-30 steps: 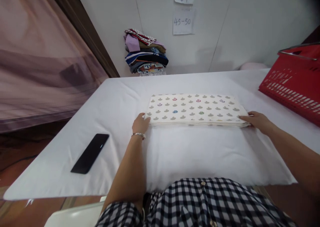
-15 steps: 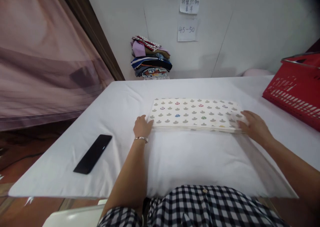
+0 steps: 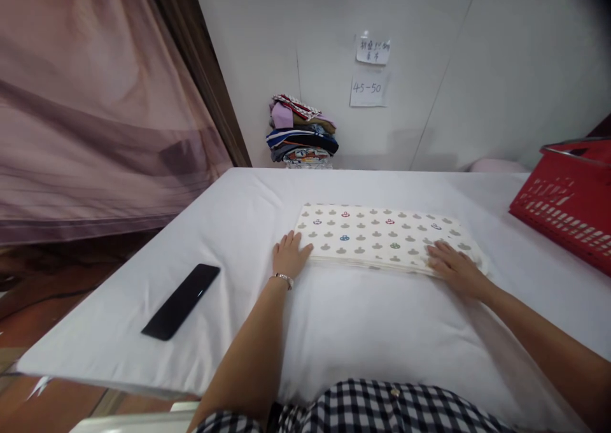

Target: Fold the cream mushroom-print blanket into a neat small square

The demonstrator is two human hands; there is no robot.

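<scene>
A folded cream cloth (image 3: 367,232) lies flat as a long rectangle on the white-covered table. Its print shows grey shapes with a few red, blue and green ones, and layered edges face me. My left hand (image 3: 289,255), with a bracelet at the wrist, rests at the cloth's left end, fingers spread and thumb at the near corner. On the cloth's right part, by the near edge, lies my right hand (image 3: 456,269), its fingers stretched out flat.
A black flat object (image 3: 181,302) lies on the table (image 3: 248,204) at the left. Stacked folded fabrics (image 3: 303,134) stand beyond the far edge against the wall. A red basket (image 3: 568,197) sits at the right. A pink curtain (image 3: 95,102) hangs at the left.
My right hand has moved inward from the cloth's right end onto its top near the front edge. My left hand stays at the left end. The camera view has tilted up slightly.
</scene>
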